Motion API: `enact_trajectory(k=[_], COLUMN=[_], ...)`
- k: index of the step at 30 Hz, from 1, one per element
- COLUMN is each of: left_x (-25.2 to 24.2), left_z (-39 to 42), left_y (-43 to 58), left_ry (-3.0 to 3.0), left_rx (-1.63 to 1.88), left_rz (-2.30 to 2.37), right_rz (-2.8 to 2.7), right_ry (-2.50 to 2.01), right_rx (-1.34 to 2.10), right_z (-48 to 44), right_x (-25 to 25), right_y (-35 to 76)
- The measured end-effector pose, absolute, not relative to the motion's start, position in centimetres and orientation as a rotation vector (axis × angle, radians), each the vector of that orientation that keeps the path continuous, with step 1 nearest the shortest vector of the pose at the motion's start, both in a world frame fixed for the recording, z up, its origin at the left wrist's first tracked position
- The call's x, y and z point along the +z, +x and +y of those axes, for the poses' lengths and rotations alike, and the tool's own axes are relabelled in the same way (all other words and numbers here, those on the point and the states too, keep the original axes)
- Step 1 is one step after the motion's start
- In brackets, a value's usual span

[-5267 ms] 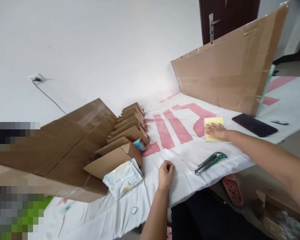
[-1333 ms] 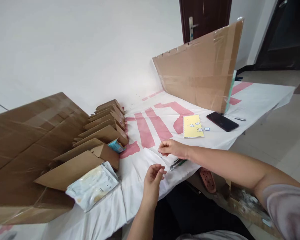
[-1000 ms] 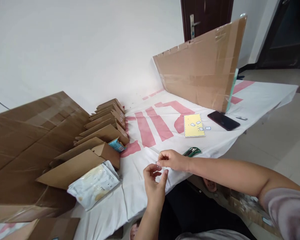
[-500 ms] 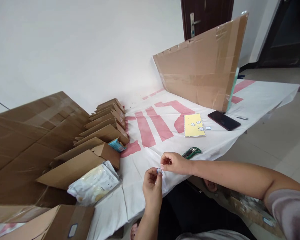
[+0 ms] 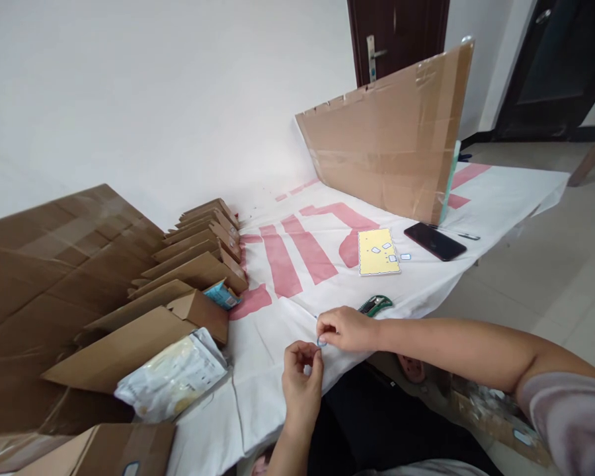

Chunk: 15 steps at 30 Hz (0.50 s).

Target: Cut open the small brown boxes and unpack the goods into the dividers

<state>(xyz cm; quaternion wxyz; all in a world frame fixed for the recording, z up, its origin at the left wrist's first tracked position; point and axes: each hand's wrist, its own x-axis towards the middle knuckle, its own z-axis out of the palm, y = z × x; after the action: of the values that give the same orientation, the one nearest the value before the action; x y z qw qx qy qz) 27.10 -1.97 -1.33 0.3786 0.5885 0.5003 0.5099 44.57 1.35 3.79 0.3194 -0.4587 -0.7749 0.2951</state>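
My right hand (image 5: 350, 328) pinches a small blue-edged label sticker (image 5: 321, 342) between thumb and fingertips. Just below it, my left hand (image 5: 301, 377) is closed, thumb against curled fingers; whatever lies between its fingertips is too small to make out. Both hands hover over the table's front edge, fingertips almost touching. Beyond my right wrist lies a green utility knife (image 5: 375, 305). Farther back is a yellow sheet (image 5: 377, 264) with a few blue-edged labels on it, and one more label (image 5: 405, 256) sits beside it.
A black phone (image 5: 435, 240) and a pen (image 5: 459, 233) lie near a large upright cardboard sheet (image 5: 381, 139). To the left, several open cardboard boxes (image 5: 178, 311) stand in a row, with a white plastic pouch (image 5: 173, 377) in front. A white cloth (image 5: 258, 357) covers the table.
The label sticker, earlier at my left fingertips, is now in my right hand's pinch, and the fingertips have parted slightly. The camera view has shifted a little to the right.
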Motion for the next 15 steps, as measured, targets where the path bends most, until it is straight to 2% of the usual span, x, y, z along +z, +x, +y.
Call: enact_trajectory(k=[9, 15], left_x=[-1.3, -1.0], left_z=[-1.0, -1.3], left_y=[25.7, 25.8], left_ry=[1.389, 1.405], left_rx=[1.191, 1.142], left_rz=[1.261, 1.241], right_rz=[-1.721, -1.671], right_ry=[-2.057, -2.258], right_rx=[0.448, 0.32], right_z=[9.6, 10.5], right_x=[3.8, 1.7], right_y=[56.3, 59.6])
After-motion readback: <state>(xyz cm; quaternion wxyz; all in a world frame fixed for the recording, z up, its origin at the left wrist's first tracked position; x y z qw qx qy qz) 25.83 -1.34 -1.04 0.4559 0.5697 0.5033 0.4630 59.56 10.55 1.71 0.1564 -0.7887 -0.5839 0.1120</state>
